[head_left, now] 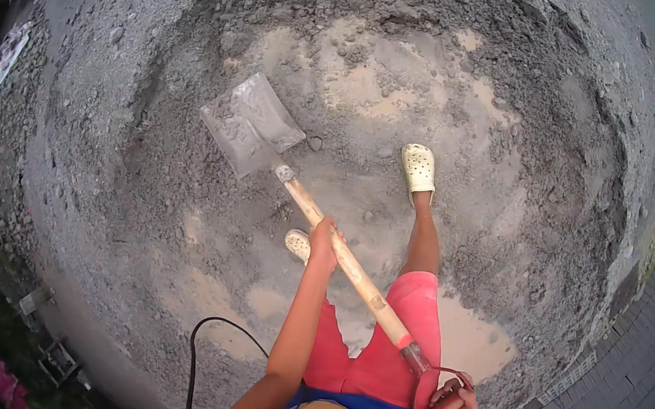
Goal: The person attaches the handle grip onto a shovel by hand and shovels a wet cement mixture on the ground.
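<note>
Two bare hands hold one shovel over a wide, crater-shaped heap of grey sand and gravel. The shovel has a broad, flat metal blade, roughly square, coated all over in grey cement paste, a pale wooden shaft that turns reddish near its upper end, and a red loop-shaped grip at the top. Its long axis runs diagonally: the blade points up and to the left, away from the person, and the grip sits low at the right, close to the body. The blade lies face up over the wet, muddy floor of the crater; whether it touches the ground is not clear.

The left hand is wrapped closed around the middle of the shaft. The right hand is curled shut around the red grip. Two pale perforated clogs stand in the mix, either side of the shaft. A black cable loops beside the left arm.
</note>
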A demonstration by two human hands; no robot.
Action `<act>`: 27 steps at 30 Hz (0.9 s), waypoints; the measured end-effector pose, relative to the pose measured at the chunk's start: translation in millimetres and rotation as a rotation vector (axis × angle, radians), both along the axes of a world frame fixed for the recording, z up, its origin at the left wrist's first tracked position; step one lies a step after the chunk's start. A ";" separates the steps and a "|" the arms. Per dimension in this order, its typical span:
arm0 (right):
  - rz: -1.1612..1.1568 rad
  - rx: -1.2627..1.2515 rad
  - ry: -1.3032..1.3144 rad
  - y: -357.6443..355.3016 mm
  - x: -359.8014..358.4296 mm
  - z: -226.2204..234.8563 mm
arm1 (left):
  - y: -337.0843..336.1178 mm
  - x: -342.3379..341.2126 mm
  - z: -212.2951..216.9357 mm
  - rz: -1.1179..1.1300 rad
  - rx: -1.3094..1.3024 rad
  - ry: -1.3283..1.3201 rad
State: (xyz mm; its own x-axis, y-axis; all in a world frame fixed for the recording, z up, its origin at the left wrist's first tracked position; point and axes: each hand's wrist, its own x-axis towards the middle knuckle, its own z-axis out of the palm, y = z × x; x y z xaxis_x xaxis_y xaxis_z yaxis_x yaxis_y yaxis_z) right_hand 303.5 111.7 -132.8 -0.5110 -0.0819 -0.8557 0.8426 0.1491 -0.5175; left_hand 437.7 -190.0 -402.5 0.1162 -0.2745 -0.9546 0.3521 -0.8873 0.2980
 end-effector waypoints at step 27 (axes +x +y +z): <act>-0.716 -0.523 0.307 -283.0 -169.2 66.0 | -100.5 -314.5 307.2 -1.157 -0.677 0.681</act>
